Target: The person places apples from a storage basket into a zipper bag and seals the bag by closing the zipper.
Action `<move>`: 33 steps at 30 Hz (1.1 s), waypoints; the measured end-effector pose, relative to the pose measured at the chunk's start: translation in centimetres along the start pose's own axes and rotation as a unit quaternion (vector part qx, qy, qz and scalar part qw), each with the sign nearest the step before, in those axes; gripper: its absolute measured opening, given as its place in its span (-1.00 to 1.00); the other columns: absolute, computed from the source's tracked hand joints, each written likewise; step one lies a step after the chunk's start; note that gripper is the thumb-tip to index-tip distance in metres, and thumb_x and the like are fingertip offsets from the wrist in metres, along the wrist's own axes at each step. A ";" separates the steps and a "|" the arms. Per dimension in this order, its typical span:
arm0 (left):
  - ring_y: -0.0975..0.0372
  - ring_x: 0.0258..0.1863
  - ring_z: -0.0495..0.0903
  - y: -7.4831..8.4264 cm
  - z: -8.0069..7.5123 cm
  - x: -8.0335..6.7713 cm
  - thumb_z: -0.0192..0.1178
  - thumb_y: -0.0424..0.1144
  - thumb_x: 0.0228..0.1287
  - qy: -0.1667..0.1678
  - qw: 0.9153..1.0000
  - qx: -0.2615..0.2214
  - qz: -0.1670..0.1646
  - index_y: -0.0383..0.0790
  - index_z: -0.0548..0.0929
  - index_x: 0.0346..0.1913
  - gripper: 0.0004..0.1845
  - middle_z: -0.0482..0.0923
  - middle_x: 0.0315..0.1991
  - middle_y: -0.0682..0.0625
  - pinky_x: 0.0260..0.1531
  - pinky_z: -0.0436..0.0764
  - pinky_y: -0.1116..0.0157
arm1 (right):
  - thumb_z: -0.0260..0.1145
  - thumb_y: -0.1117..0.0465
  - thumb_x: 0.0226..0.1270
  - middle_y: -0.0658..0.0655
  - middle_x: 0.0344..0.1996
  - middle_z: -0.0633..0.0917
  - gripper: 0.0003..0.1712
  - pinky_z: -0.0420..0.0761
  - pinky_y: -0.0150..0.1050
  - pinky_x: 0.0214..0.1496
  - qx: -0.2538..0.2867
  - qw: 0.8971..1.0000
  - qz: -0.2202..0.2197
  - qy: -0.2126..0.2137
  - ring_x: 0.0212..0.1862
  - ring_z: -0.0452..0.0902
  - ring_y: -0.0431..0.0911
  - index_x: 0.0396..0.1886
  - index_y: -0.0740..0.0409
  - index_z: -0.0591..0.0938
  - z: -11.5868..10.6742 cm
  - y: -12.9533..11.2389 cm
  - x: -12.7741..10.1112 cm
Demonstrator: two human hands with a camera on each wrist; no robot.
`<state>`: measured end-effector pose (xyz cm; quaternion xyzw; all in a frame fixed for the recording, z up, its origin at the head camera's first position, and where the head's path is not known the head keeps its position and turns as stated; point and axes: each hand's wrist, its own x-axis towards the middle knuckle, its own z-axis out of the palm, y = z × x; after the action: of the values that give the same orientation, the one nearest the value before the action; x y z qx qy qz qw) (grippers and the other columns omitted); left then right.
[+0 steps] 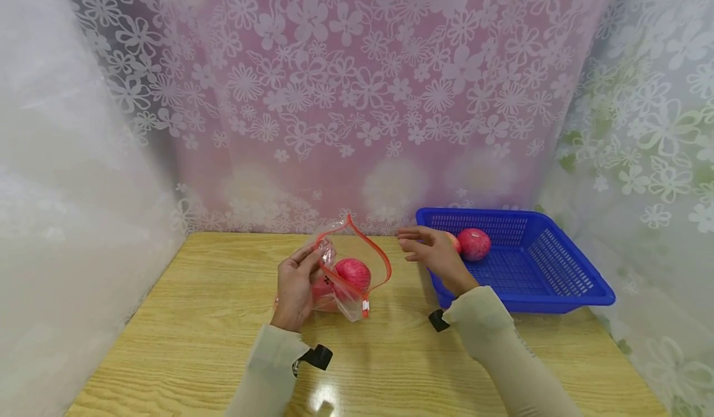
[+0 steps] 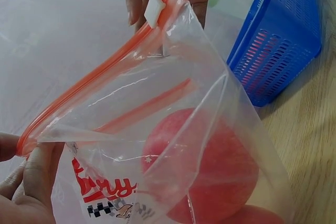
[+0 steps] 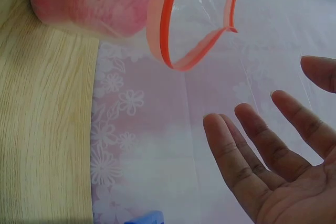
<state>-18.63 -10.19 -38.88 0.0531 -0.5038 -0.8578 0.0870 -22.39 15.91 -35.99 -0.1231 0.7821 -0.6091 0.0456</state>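
Note:
My left hand point(image 1: 297, 284) pinches the rim of a clear zip bag point(image 2: 131, 103) between thumb and fingers, and the bag's mouth gapes. Its orange zip edge point(image 1: 381, 253) carries a white slider point(image 2: 154, 10). Inside the bag sits a red apple point(image 1: 354, 274), with more red fruit beside it partly hidden by the plastic. Between bag and basket, my right hand point(image 1: 437, 257) is raised with its fingers spread and holds nothing. Behind it, two apples point(image 1: 474, 244) lie in the blue basket point(image 1: 558, 298), one partly covered by that hand.
The wooden table point(image 1: 189, 342) carries the bag at its middle and the basket at the back right. A pink flowered curtain point(image 1: 357, 95) hangs along the table's far edge, and pale sheets point(image 1: 658, 219) stand at both sides.

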 end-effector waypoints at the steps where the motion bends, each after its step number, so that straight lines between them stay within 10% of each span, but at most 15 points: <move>1: 0.26 -0.31 0.72 0.0 0.0 0.0 0.17 -0.37 0.35 -0.001 1.000 -0.003 -0.001 -0.50 0.57 0.09 -0.67 0.71 -0.18 -0.08 -0.35 0.65 0.45 | 0.26 0.09 0.39 0.26 0.19 0.53 -0.49 0.55 0.04 0.12 -0.001 1.000 -0.001 0.005 0.20 0.46 0.15 0.25 0.20 0.51 -0.2 0.1 0.0; 33: 0.31 -0.40 0.66 -0.3 0.2 -0.2 0.15 -0.41 0.36 0.009 1.000 -0.013 0.007 -0.57 0.53 0.10 -0.67 0.67 -0.28 0.00 -0.36 0.65 0.45 | 0.22 0.14 0.43 0.44 0.18 0.48 -0.49 0.55 0.11 0.09 0.032 0.996 0.023 0.085 0.08 0.51 0.28 0.24 0.37 0.47 -4.3 3.4 -0.6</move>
<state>-18.53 -9.86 -39.09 0.0560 -0.4926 -0.8629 0.0979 -23.23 20.83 -38.20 -0.0510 0.7657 -0.6412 -0.0033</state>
